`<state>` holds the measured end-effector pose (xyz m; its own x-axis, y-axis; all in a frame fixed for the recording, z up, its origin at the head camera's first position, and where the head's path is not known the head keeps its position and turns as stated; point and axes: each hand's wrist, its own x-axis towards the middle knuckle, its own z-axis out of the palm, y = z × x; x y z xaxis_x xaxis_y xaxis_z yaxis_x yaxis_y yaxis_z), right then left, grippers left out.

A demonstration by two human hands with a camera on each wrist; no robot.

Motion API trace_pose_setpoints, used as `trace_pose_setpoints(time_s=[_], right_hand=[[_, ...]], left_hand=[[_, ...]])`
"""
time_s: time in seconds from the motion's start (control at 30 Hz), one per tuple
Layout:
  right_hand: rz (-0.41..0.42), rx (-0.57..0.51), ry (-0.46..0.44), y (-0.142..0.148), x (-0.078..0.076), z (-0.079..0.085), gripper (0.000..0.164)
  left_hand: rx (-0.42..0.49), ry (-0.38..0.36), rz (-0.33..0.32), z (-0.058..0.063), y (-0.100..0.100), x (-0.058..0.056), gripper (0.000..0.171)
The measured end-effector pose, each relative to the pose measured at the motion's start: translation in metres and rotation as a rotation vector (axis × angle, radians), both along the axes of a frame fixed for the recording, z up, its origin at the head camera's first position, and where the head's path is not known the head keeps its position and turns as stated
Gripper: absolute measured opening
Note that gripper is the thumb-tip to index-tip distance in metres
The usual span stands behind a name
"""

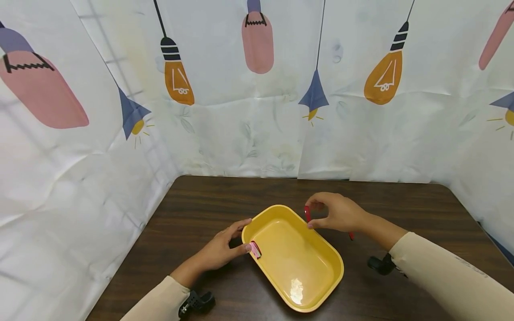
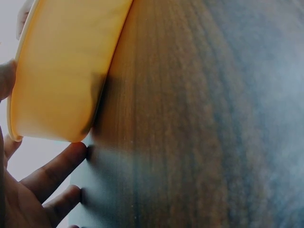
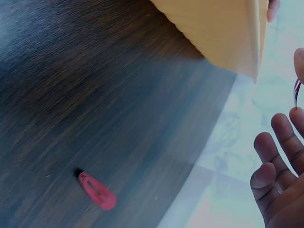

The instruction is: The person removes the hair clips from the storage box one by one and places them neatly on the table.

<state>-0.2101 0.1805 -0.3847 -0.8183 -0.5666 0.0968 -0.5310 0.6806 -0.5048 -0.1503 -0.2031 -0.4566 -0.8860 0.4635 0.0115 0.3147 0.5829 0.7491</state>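
Head view: yellow tray set on the dark wood-grain worktop, long axis running from 11 to 5 o'clock, glare patch on its floor toward 5. Left hand at the tray's 9 o'clock, fingers spread loosely, not clenched; forefinger against the rim at 10, thumb at the rim at 9. Pink clip at the wall there, right by the thumb tip, some dark red edging alongside; pressed or merely neighbouring, cannot tell. Right hand at the tray's 1 to 2 o'clock, pinching a red clip between thumb and forefinger, close to the rim at 1; contact with rim unclear. Second red clip loose on the worktop, at the tray's 2 o'clock, mostly hidden by the right hand and wrist from the head; seen whole in the right wrist view, toward 7 o'clock, dark end pointing to 10 or 11. Left wrist view: outer tray wall toward 10 o'clock, fingertips by its bottom edge at 8. Pale sleeves on both arms, black devices at both wrists. Behind, at 12 o'clock, white curtain printed with hanging lamps and bulbs.
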Motion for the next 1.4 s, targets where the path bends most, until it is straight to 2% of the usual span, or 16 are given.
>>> trace_pose_setpoints(time_s=[0.37,0.77,1.17,1.4], right_hand=[[-0.073,-0.017,-0.033,0.025,0.005,-0.005,0.055],[-0.106,-0.019,-0.029,0.05,0.009,-0.011,0.065],[-0.167,-0.029,-0.016,0.077,0.014,-0.026,0.055],[-0.17,-0.047,-0.006,0.091,0.018,-0.031,0.055]], left_hand=[[-0.001,0.002,0.004,-0.001,0.0,-0.001,0.073],[-0.007,0.001,0.007,0.0,0.0,-0.001,0.072],[-0.015,-0.005,0.02,0.001,0.001,0.001,0.072],[-0.012,-0.001,0.018,0.001,0.001,0.001,0.071]])
